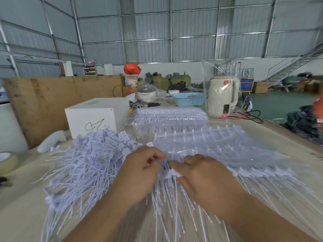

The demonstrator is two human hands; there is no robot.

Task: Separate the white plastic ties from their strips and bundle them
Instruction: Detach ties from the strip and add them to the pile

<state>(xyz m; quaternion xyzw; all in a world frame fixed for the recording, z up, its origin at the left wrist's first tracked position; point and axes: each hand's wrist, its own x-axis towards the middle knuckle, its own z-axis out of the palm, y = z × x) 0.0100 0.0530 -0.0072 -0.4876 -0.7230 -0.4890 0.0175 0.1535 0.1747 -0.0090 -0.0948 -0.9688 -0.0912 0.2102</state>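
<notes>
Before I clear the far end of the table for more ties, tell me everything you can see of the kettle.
The kettle is cream-white, seemingly plastic, standing upright at the table's far right. It has a handle on its right side, an orange sticker high on the body and a small dark panel low down. A clear plastic bag covers it. A dark cord lies beside its base.

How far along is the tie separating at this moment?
Done: a large loose pile of separated ties lies left. In hand: left hand and right hand pinch one tie head on a strip. Left: the fanned strips and the wrapped packs behind; no bundles visible.
</notes>
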